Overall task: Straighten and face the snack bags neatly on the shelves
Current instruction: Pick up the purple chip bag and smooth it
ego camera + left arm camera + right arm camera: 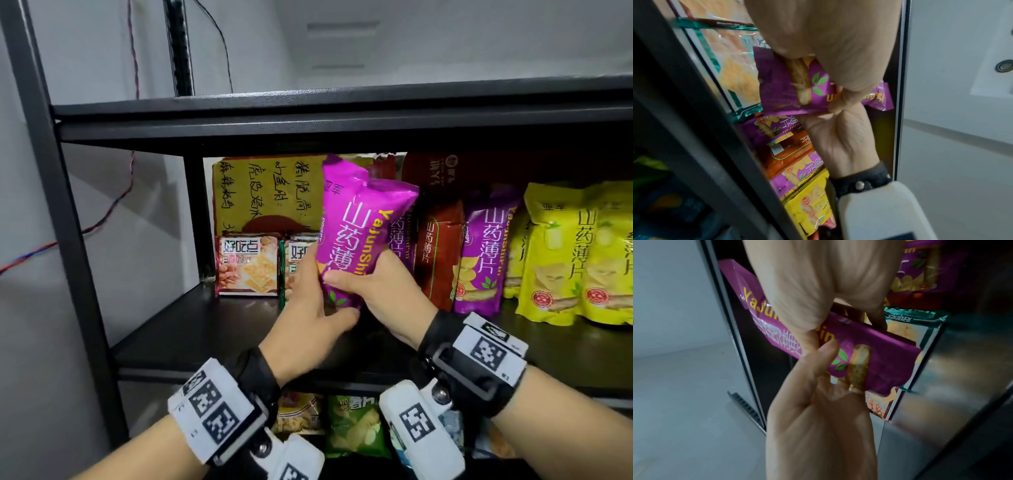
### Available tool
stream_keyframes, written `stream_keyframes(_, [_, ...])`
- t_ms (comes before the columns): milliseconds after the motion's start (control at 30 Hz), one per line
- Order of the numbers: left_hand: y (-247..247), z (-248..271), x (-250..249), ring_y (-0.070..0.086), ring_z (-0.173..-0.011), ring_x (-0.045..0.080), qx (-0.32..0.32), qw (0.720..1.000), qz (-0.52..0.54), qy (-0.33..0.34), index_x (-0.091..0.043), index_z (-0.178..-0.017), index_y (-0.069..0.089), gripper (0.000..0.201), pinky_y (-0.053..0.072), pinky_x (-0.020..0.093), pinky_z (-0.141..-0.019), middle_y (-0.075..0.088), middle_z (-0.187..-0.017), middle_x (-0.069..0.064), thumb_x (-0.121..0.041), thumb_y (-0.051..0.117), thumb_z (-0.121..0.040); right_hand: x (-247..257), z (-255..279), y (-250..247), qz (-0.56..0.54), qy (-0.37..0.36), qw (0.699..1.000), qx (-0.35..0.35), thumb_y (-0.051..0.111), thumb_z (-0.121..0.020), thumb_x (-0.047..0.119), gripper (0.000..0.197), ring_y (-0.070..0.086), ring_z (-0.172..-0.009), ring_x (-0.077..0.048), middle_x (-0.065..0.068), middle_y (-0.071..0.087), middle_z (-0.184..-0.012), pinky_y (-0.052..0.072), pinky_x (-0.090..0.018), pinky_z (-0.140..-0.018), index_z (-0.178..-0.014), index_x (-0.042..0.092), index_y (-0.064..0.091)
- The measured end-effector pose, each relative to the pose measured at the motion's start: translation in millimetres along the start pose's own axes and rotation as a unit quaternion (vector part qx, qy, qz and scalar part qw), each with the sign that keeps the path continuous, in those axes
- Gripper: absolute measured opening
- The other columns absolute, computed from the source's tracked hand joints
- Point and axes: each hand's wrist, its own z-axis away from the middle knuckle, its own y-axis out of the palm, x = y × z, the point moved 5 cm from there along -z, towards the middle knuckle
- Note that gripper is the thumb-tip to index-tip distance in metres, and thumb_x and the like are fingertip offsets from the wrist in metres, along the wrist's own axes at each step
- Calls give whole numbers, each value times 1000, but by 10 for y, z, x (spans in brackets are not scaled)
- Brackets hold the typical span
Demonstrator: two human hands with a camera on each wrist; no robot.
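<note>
Both hands hold one purple snack bag [356, 222] above the front part of the black shelf [205, 329], near its left end. The bag is lifted and tilted, its top leaning to the left, and its printed face is turned toward the person. The left hand [308, 308] grips the lower left edge of the bag, with the thumb on the front and the fingers curled under the bottom. The right hand [380, 294] grips the lower right part, its thumb pressed across the front; in the right wrist view the fingers go behind the bag. The two hands are very close together, almost touching.

Behind the left hand, two cracker packs [248, 265] stand upright at the left end of the shelf, just beside each other. To the right of the held bag stand more bags in a row: a red bag [440, 253], another purple bag [484, 253], then yellow bags [565, 253] toward the right end. A yellow card with handwriting [267, 195] leans at the back of the shelf. On the lower shelf, a green bag [356, 425] is partly visible between the wrists.
</note>
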Motion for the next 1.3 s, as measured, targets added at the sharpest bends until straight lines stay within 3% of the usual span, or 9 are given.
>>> stream_keyframes(167, [-222, -167, 210, 73, -92, 13, -41, 992, 96, -66, -22, -126, 46, 65, 62, 36, -70, 68, -114, 1, 8, 75, -75, -61, -31, 42, -22, 89, 992, 91, 58, -83, -17, 33, 68, -90, -25, -18, 70, -101, 56, -35, -86, -112, 0, 64])
stream_keyframes(333, [-410, -352, 479, 69, -100, 32, -80, 991, 41, -102, -12, -107, 53, 62, 56, 47, -88, 70, -106, 11, 16, 84, -61, -242, -176, -177, 35, 216, 969, 117, 32, -81, -29, 51, 41, -129, -56, -42, 39, -138, 30, -62, -113, -130, -19, 41])
stream_keyframes(400, [-496, -437, 593, 72, -94, 27, -108, 987, 37, -115, -11, -109, 51, 63, 58, 45, -83, 72, -102, 8, 17, 84, -62, -332, -283, -412, 48, 216, 975, 33, 29, -89, -23, 41, 43, -127, -54, -42, 45, -133, 44, -50, -105, -129, -21, 38])
stream_keyframes(467, [-580, -532, 711, 75, -83, 16, -117, 985, 28, -122, -15, -107, 48, 65, 60, 34, -71, 73, -98, 5, 15, 84, -63, -338, -381, -583, 96, 193, 975, -50, 40, -91, -18, 18, 65, -78, -37, -22, 64, -83, 46, -31, -62, -104, -9, 48])
stream_keyframes(633, [-608, -680, 897, 75, -86, 21, -122, 980, 37, -155, -23, -104, 43, 72, 62, 49, -79, 72, -100, 8, 12, 86, -57, -399, -615, -853, 262, 172, 941, -131, 58, -85, -3, 16, 50, -57, -20, -8, 51, -71, 43, -27, -53, -82, 9, 49])
stream_keyframes(800, [-542, -725, 964, 75, -91, 24, -109, 980, 56, -157, -25, -106, 41, 84, 60, 53, -82, 75, -98, 1, -18, 91, -39, -531, -837, -886, 223, 214, 922, -236, 62, -83, 0, 39, 60, -77, -35, -16, 52, -87, 59, -36, -67, -115, -2, 40])
stream_keyframes(867, [-540, -726, 966, 75, -92, 25, -107, 981, 51, -156, -26, -105, 42, 81, 60, 54, -83, 75, -99, 2, -16, 91, -42, -571, -948, -879, 277, 234, 897, -253, 69, -80, 7, 60, 62, -105, -38, -19, 51, -106, 55, -44, -89, -126, -7, 33])
stream_keyframes(1000, [-567, -716, 944, 75, -92, 23, -102, 983, 32, -150, -24, -106, 41, 73, 61, 48, -80, 72, -107, 10, 0, 88, -55, -600, -1095, -903, 363, 249, 863, -249, 61, -90, 17, 62, 52, -119, -32, -25, 45, -137, 47, -34, -93, -136, -12, 31])
stream_keyframes(1300, [-569, -719, 943, 74, -87, 12, -101, 984, -20, -144, -23, -108, 40, 66, 62, 36, -76, 71, -107, 3, 7, 85, -69, -640, -1134, -964, 343, 212, 870, -285, 81, -76, 16, 44, 65, -101, -33, -17, 66, -110, 52, -33, -77, -108, -3, 59])
